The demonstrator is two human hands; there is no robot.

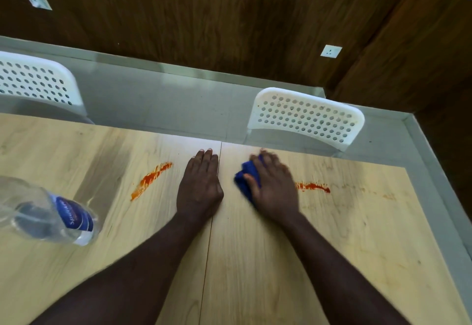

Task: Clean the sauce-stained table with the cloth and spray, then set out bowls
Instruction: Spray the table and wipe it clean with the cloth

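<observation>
Table (255, 260): light wood-grain top made of two panels; a seam runs from the far edge toward the near edge, passing just beside the left hand.
Left hand (200, 186): palm down, resting flat on the table immediately left of the seam. Fingers extended and held together, pointing toward the far edge. It holds nothing.
Right hand (274, 186): palm down on the right panel, pressed onto the cloth. Fingers are spread and curved over the fabric, holding it against the surface. The hand shows motion blur.
Cloth (246, 179): blue, bunched, mostly covered by the right hand; folds protrude on the hand's left side, toward the seam. It is in contact with the table, near the far edge.
Sauce stain, left (150, 180): orange-red diagonal streak on the left panel, between the left hand and the bottle, apart from both.
Sauce stain, right (313, 186): orange-red horizontal streak on the right panel, starting just beside the right hand and extending toward the right edge. Faint yellowish marks lie beyond it.
Bottle (48, 215): clear plastic with a blue label, at the left edge of the table; blurred, nozzle not visible.
Chairs: two white perforated backrests beyond the far edge, one at left (35, 82), one at right (306, 117).
</observation>
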